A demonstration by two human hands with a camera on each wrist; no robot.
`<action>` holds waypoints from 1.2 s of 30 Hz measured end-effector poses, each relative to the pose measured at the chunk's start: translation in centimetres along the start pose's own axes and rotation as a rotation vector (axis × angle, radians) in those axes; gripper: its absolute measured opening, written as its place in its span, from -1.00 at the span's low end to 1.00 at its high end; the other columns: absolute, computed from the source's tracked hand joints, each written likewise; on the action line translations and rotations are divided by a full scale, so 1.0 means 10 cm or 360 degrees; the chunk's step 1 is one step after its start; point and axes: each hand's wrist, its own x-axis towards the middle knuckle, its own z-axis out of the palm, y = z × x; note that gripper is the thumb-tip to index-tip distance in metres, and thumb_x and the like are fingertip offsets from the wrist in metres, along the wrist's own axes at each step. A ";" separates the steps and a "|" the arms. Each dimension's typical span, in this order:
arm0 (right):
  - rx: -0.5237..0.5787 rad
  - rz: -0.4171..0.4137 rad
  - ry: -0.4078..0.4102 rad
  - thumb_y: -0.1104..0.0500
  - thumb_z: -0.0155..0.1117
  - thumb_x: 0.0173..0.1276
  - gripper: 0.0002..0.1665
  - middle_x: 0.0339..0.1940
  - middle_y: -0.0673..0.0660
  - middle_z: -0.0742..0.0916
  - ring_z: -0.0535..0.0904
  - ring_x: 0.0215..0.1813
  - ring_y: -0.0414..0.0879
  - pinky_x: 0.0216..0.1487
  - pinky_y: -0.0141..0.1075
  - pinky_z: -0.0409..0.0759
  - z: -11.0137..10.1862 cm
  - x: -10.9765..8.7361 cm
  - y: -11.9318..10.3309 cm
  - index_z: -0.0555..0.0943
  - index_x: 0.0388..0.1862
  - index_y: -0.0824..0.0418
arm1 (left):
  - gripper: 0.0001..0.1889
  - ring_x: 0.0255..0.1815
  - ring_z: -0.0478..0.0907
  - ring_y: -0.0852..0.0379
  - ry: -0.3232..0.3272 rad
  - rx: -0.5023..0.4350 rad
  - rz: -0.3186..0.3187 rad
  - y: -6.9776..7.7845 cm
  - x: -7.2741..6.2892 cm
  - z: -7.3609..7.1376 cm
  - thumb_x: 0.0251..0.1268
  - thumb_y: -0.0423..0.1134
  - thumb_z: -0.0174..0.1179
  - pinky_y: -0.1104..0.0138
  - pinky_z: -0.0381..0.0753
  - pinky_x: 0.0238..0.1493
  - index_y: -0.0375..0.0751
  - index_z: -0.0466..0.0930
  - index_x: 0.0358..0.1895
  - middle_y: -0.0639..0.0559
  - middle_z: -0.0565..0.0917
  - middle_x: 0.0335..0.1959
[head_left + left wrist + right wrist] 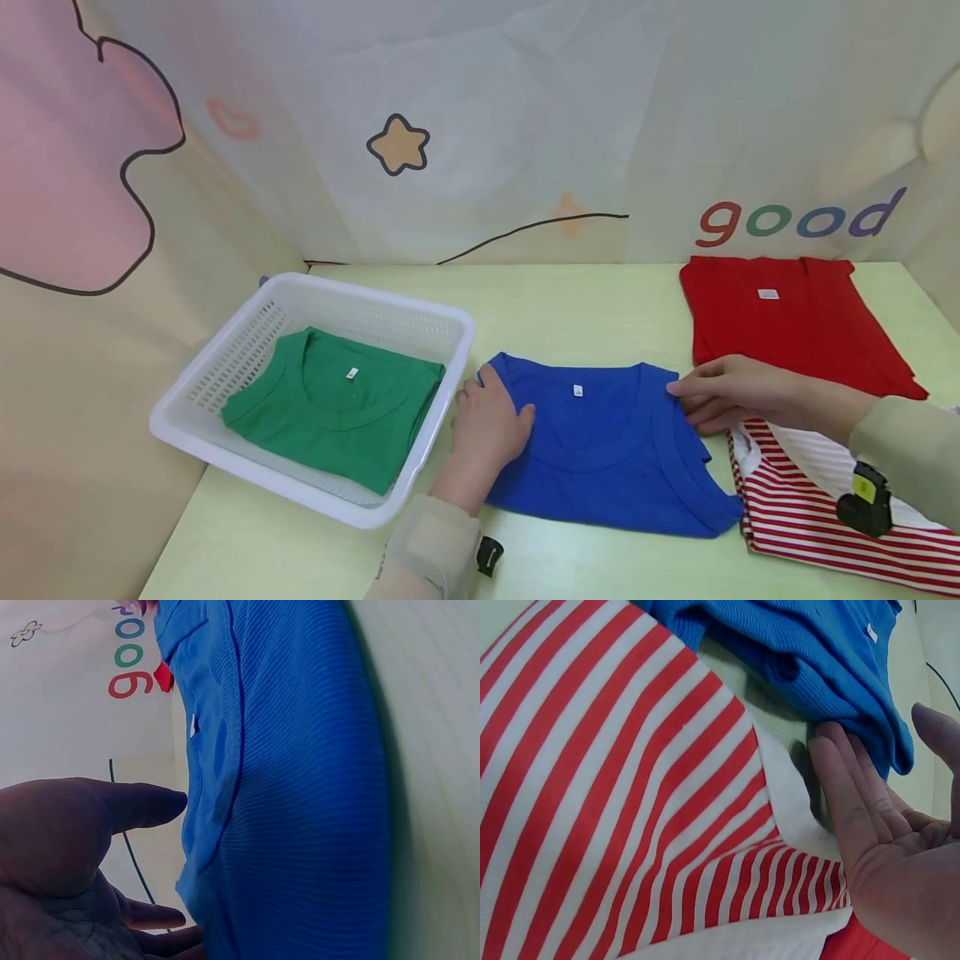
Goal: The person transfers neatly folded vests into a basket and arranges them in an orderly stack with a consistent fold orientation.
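A folded blue shirt [592,467] lies on the table with its neckline toward the back and a small white label inside the collar. My left hand [487,421] is at its left shoulder edge; in the left wrist view, the thumb [150,805] stands apart from the fingers, whose tips are partly hidden by the cloth. At the opposite shoulder is my right hand [738,393]. The right wrist view has its extended fingers [847,787] touching the shirt's edge, thumb held away. Left of the blue shirt, a folded green shirt [337,417] lies inside a white plastic basket [442,417].
A folded red shirt [802,333] lies at the back right. In front of it is a red-and-white striped garment [817,521], close against the blue shirt's right side, under my right forearm. A printed fabric backdrop [510,125] rises behind the table [570,567].
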 end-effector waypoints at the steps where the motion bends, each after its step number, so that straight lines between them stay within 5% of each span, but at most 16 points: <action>1: -0.0009 -0.0005 0.0004 -0.02 0.24 0.66 -0.38 0.09 0.27 0.82 0.83 0.04 0.13 0.10 -0.07 0.80 0.01 0.00 0.00 0.55 0.35 0.50 | -0.32 0.17 0.53 -0.37 0.0000 -0.0002 -0.0001 0.00 0.00 0.00 0.44 -0.10 0.38 -0.20 0.69 0.04 -0.52 0.29 0.34 -0.50 0.53 0.11; 14: -0.0083 -0.0062 -0.0003 0.00 0.35 0.59 -0.41 0.12 0.24 0.79 0.80 0.11 0.12 0.14 0.00 0.78 0.15 0.04 -0.02 0.55 0.31 0.45 | -0.37 0.14 0.61 -0.39 -0.0064 -0.0081 0.0016 -0.02 0.04 -0.01 0.44 -0.18 0.36 -0.11 0.66 0.18 -0.58 0.34 0.32 -0.51 0.58 0.07; 20: -0.0065 -0.0028 0.0018 -0.01 0.36 0.58 -0.43 0.13 0.22 0.74 0.75 0.07 0.04 0.16 -0.01 0.78 0.21 0.09 -0.04 0.50 0.27 0.40 | -0.42 0.11 0.62 -0.41 -0.0072 -0.0208 0.0070 -0.04 0.05 -0.03 0.42 -0.30 0.34 -0.13 0.66 0.18 -0.63 0.34 0.30 -0.55 0.59 0.05; 26: -0.0028 -0.0004 0.0009 -0.04 0.35 0.58 -0.41 0.18 0.24 0.69 0.69 0.11 0.05 0.20 -0.04 0.76 0.25 0.07 -0.07 0.45 0.27 0.37 | -0.35 0.26 0.60 -0.44 -0.0150 -0.0433 -0.0012 -0.08 0.07 -0.04 0.45 -0.24 0.32 -0.18 0.62 0.29 -0.61 0.32 0.41 -0.59 0.59 0.20; 32: 0.0067 0.0046 0.0047 -0.08 0.35 0.57 -0.15 0.37 0.43 0.58 0.63 0.30 0.27 0.34 0.05 0.67 0.29 0.05 -0.07 0.24 0.50 0.44 | -0.32 0.34 0.56 -0.40 -0.0254 -0.0664 -0.0069 -0.09 0.07 -0.05 0.45 -0.15 0.32 -0.19 0.55 0.37 -0.58 0.36 0.43 -0.53 0.57 0.32; 36: 0.0131 0.0089 0.0013 -0.10 0.31 0.58 0.09 0.57 0.56 0.35 0.38 0.52 0.50 0.45 0.19 0.53 0.30 0.07 -0.06 -0.03 0.67 0.50 | -0.33 0.41 0.51 -0.37 -0.0337 -0.0803 -0.0101 -0.07 0.04 -0.04 0.46 -0.13 0.30 -0.18 0.50 0.43 -0.57 0.38 0.42 -0.47 0.53 0.40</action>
